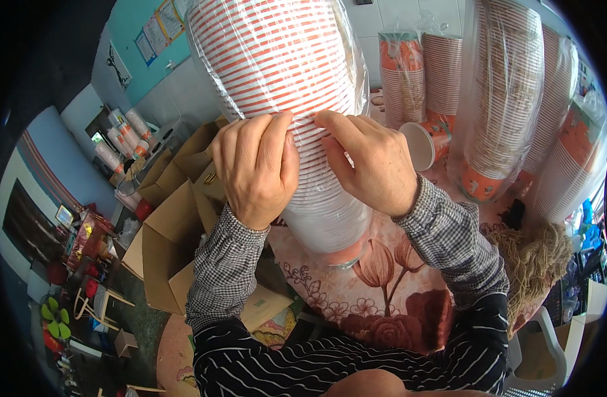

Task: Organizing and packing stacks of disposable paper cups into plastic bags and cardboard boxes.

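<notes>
A tall stack of nested paper cups point(277, 63), white with orange-red rims, stands before me on the table in a clear plastic bag point(358, 59). My left hand point(256, 173) is closed against the near left side of the stack, fingers curled and thumb tucked in, pinching the film. On the right side, my right hand point(377, 162) also pinches the film, its thumb and index finger bent. The fingertips of both hands are close together at the stack's middle. Below them the lower cups look hazy through the plastic, down to an orange cup base.
More cup stacks, some bagged point(502, 99), stand at the right, with a cup lying on its side point(422, 144). Open cardboard boxes point(174, 241) sit left of the flowered tablecloth point(383, 291). Tan string point(532, 264) hangs over the right table edge by a white chair point(545, 351).
</notes>
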`<state>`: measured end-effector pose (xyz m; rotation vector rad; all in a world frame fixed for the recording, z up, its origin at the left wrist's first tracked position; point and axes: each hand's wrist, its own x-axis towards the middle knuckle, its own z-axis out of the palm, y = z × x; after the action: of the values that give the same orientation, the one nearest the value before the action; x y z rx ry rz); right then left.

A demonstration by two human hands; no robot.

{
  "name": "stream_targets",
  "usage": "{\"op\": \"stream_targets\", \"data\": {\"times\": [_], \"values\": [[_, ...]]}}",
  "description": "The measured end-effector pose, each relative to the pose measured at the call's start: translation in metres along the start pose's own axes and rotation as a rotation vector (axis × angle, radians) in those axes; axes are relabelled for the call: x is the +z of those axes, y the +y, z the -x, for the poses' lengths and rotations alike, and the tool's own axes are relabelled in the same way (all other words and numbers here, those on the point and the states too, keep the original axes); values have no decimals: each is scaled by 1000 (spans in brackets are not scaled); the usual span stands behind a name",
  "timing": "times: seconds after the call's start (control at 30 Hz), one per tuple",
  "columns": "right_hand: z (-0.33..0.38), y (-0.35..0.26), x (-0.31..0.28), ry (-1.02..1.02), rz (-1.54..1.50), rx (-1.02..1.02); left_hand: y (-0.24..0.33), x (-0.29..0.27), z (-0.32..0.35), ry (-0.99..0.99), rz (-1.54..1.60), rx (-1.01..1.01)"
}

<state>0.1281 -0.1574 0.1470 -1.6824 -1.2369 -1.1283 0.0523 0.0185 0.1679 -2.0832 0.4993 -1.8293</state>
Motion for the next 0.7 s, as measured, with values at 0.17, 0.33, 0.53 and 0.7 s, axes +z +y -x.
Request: {"op": "stream_targets", "data": {"times": [0.17, 0.33, 0.53, 0.7], "values": [[-1, 0, 0, -14, 1, 0, 0, -3, -7, -27, -12, -4], [-1, 2, 1, 14, 13, -57, -1, -3, -9, -19, -20, -14], [1, 2, 1, 14, 17, -50, -1, -2, -5, -8, -6, -12], [1, 2, 1, 2, 19, -42, 1, -2, -5, -6, -16, -19]]}}
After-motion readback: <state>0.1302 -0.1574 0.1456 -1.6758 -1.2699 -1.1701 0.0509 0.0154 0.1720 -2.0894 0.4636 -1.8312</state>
